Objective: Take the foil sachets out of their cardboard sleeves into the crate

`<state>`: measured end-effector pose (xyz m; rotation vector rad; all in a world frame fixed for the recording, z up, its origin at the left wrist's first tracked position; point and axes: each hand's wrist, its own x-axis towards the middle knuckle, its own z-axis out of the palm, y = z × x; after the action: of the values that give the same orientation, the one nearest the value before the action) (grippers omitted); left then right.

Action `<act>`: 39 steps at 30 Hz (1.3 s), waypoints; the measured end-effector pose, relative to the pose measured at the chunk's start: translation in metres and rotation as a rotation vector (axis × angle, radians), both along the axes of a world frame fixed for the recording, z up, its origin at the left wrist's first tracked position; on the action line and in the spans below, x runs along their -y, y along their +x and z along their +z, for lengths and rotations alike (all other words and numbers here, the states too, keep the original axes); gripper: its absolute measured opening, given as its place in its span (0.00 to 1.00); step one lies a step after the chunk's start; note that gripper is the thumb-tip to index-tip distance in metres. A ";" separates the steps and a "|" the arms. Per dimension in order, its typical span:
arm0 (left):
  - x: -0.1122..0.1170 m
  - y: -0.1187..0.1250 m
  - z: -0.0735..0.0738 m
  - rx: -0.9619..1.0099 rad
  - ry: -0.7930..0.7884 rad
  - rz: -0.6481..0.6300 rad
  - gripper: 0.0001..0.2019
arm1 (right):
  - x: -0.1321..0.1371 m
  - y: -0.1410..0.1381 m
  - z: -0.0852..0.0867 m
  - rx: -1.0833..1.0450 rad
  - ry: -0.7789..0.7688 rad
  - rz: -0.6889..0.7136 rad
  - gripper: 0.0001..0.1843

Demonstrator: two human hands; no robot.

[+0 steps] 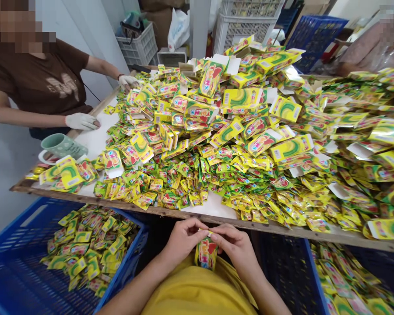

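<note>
A small printed carton (pixel 206 254), yellow and green with a red fruit picture, is held upright in front of my yellow shirt, just below the table's front edge. My left hand (pixel 183 243) pinches its top end at the left. Closed on the same end from the right is my right hand (pixel 233 246), thumb and fingertips close to the left ones. Beyond my hands, small yellow and green sachets (pixel 249 192) are heaped along the table's front. Flat and open cartons (pixel 213 105) of the same print lie piled on top of them.
Blue crates (pixel 29 245) with filled cartons stand below the table at left and right (pixel 315 280). A green mug (pixel 61 146) stands on the table's left corner. At left a person in white gloves (pixel 82 121) reaches over the table; another person sits at the far right.
</note>
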<state>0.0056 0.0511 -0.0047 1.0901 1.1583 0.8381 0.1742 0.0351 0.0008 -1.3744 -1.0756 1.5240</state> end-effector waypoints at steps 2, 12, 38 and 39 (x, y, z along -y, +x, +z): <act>0.002 -0.002 -0.004 0.017 0.076 -0.017 0.07 | 0.004 0.003 -0.003 0.080 0.122 0.025 0.09; 0.022 -0.004 -0.018 0.016 0.044 -0.181 0.10 | 0.023 0.020 -0.004 0.355 0.437 0.275 0.11; -0.039 -0.032 0.016 -0.494 0.742 0.127 0.10 | -0.073 0.029 -0.002 0.467 0.212 -0.190 0.15; -0.050 -0.024 0.017 -0.514 0.768 0.136 0.10 | -0.073 0.029 -0.002 0.344 0.183 -0.193 0.17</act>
<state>-0.0180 0.1007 0.0122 1.9562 1.3763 1.1969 0.2036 0.1076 -0.0010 -1.5947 -1.2160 1.0466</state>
